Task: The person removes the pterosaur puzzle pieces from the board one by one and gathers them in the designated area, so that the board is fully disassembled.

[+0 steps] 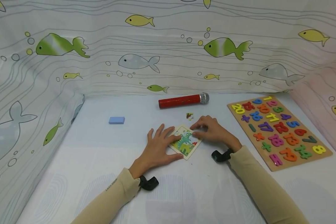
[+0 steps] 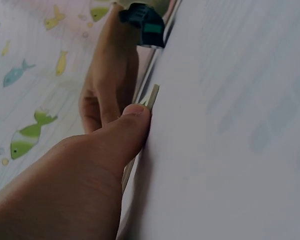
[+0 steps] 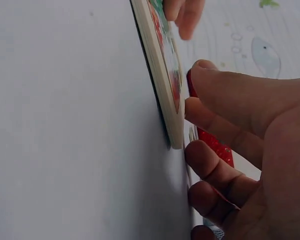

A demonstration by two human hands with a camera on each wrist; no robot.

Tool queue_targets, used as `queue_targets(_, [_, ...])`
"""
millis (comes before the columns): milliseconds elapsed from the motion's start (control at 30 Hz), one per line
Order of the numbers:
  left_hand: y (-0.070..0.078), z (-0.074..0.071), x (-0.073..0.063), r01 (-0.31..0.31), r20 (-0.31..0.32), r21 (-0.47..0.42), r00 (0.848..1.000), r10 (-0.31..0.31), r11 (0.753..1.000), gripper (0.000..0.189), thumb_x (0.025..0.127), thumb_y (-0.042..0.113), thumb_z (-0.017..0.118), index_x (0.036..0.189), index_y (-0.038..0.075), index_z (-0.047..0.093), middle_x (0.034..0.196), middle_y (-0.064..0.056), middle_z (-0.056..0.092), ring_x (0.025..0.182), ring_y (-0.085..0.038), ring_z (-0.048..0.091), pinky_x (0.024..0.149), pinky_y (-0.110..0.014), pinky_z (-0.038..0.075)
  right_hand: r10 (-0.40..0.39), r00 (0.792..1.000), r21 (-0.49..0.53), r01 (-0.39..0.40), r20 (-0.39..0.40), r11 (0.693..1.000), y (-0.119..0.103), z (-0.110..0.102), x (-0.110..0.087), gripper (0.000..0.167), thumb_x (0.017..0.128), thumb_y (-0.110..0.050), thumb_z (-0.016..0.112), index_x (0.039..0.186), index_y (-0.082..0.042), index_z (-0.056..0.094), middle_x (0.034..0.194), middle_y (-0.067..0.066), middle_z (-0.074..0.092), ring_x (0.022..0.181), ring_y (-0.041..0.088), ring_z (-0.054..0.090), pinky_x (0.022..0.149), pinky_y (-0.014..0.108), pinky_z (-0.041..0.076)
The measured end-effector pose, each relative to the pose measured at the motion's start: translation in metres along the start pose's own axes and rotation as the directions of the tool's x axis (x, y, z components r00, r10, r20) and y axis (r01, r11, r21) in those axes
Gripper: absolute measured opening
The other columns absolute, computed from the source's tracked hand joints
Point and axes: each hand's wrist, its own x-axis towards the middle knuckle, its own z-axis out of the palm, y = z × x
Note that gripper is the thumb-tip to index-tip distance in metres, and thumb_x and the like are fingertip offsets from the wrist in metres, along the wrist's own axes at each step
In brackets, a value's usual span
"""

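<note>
1. Two hands work at one small picture board (image 1: 186, 144), a pale-framed panel showing a green-blue dinosaur, flat near the middle of the surface (image 1: 100, 155).
2. Left hand (image 1: 158, 147) at the board's left: fingers spread and fairly straight, one fingertip on the picture, and the thumb, as the left wrist view shows, right against the edge.
3. Over to the right hand (image 1: 214, 130), at the opposite side: fingers loosely bent, a gap between thumb and fingertips, nothing gripped! Fingertips sit right by the board's corner; whether they touch it, one cannot tell.
4. Black wrist devices (image 1: 148, 183) ride on both wrists, just past the cuffs of beige sleeves (image 1: 109, 199).
5. Just beyond the board, near the right hand, lies a small square picture piece (image 1: 189, 116).
6. Farther back, a red microphone (image 1: 183, 101) with a silver head, pointing right.
7. Out left, a blue block (image 1: 116, 120); out right, lying aslant, a wooden number board (image 1: 275, 150) full of bright numerals and signs.
8. Behind it all, fish-print cloth (image 1: 168, 46)!
</note>
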Motion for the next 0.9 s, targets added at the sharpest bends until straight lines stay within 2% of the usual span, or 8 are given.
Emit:
queue_targets(100, [0.000,0.000,0.000,-0.016,0.008,-0.011,1.000,0.016,1.000,0.070,0.084,0.072,0.063,0.143,0.036,0.057,0.167,0.001,0.034,0.156,-0.040,0.020,0.115,-0.074,0.014,-0.027,1.000,-0.063,0.028,0.012,0.998,-0.003,0.001,-0.001,0.029,0.091,-0.029,0.076,0.118,-0.019,0.077,0.109,0.004,0.066,0.106,0.023,0.050,0.089,0.042,0.027])
queue_targets(200, [-0.005,-0.002,0.000,-0.055,0.051,-0.033,0.997,0.056,0.998,0.068,0.088,0.071,0.059,0.145,0.034,0.055,0.168,0.004,0.031,0.157,-0.039,0.018,0.116,-0.074,0.011,-0.027,0.999,-0.138,0.033,0.041,0.990,-0.005,0.003,-0.001,0.036,0.092,-0.034,0.074,0.126,-0.022,0.074,0.112,0.006,0.063,0.107,0.023,0.048,0.088,0.042,0.028])
queue_targets(300, [-0.013,-0.007,-0.001,-0.104,0.103,-0.071,0.988,0.111,0.992,0.062,0.092,0.064,0.056,0.146,0.034,0.055,0.168,0.005,0.032,0.159,-0.036,0.016,0.117,-0.071,0.008,-0.011,0.997,-0.191,0.026,0.077,0.981,-0.010,0.004,-0.003,0.043,0.091,-0.039,0.073,0.132,-0.026,0.070,0.115,0.008,0.059,0.108,0.024,0.046,0.087,0.044,0.029])
queue_targets(400, [-0.022,-0.012,-0.001,-0.146,0.128,-0.103,0.979,0.159,0.984,0.055,0.095,0.056,0.055,0.146,0.035,0.056,0.165,0.004,0.037,0.158,-0.035,0.018,0.118,-0.070,0.010,-0.013,0.995,-0.217,0.034,0.098,0.975,-0.015,0.004,-0.005,0.047,0.091,-0.043,0.073,0.135,-0.029,0.068,0.116,0.008,0.057,0.107,0.024,0.044,0.085,0.044,0.028])
queue_targets(533, [-0.028,-0.015,0.000,-0.182,0.117,-0.134,0.973,0.198,0.974,0.048,0.095,0.049,0.057,0.140,0.036,0.062,0.157,0.001,0.047,0.155,-0.038,0.024,0.116,-0.070,0.014,-0.041,0.993,-0.217,0.065,0.110,0.974,-0.018,0.007,-0.005,0.047,0.091,-0.044,0.072,0.136,-0.030,0.067,0.116,0.008,0.056,0.106,0.023,0.043,0.084,0.044,0.027])
queue_targets(667, [-0.028,-0.013,0.001,-0.200,0.076,-0.134,0.974,0.211,0.971,0.043,0.092,0.051,0.063,0.134,0.038,0.067,0.147,-0.001,0.052,0.151,-0.038,0.031,0.115,-0.067,0.017,-0.058,0.991,-0.211,0.083,0.121,0.974,-0.022,0.009,-0.005,0.046,0.093,-0.039,0.071,0.138,-0.030,0.066,0.118,0.008,0.056,0.108,0.024,0.043,0.084,0.044,0.027])
queue_targets(767, [-0.027,-0.012,0.001,-0.202,0.052,-0.142,0.976,0.211,0.969,0.044,0.089,0.054,0.069,0.130,0.039,0.069,0.153,-0.002,0.050,0.152,-0.038,0.029,0.114,-0.067,0.017,-0.072,0.989,-0.213,0.097,0.126,0.972,-0.025,0.010,-0.005,0.044,0.095,-0.030,0.068,0.139,-0.030,0.065,0.118,0.008,0.056,0.106,0.023,0.043,0.083,0.043,0.026])
queue_targets(900, [-0.026,-0.011,0.001,-0.189,0.062,-0.143,0.978,0.199,0.972,0.046,0.087,0.056,0.071,0.129,0.039,0.067,0.164,-0.004,0.039,0.156,-0.039,0.022,0.115,-0.069,0.014,-0.097,0.988,-0.212,0.121,0.122,0.970,-0.028,0.009,-0.005,0.042,0.097,-0.021,0.065,0.139,-0.029,0.065,0.116,0.008,0.057,0.104,0.023,0.043,0.083,0.042,0.026])
